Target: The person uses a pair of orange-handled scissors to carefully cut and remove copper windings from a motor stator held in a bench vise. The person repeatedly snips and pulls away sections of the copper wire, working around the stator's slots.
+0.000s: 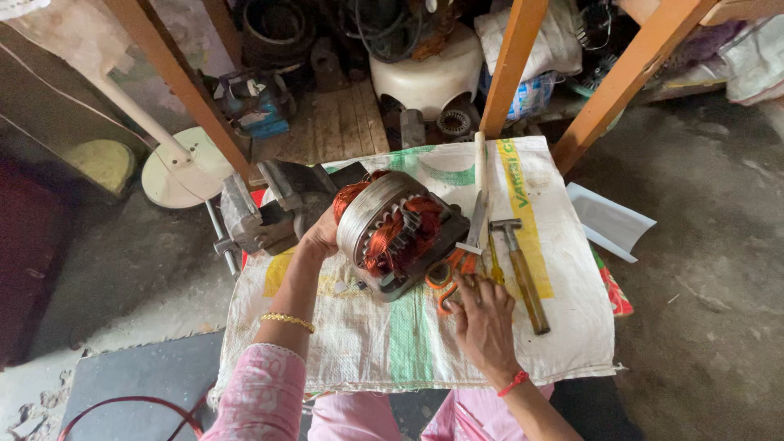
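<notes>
- Underneath, a white woven plastic sack (539, 327) covered the table on a grey concrete floor (710, 269).
- Left hand (320, 235) cupped the round steel, copper-wound motor stator (398, 231), tilted mid-sack.
- Right hand (482, 320) pinched orange-handled scissors (447, 276) beside a wooden-handled hammer (523, 273).

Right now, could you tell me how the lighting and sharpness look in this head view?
Head view: soft, even daylight, no harsh shadows; the motor stator and both hands are sharp; mild glare on its metal ring; the shelf clutter behind sits in dimmer light; straight edges bow slightly toward the corners.
</notes>
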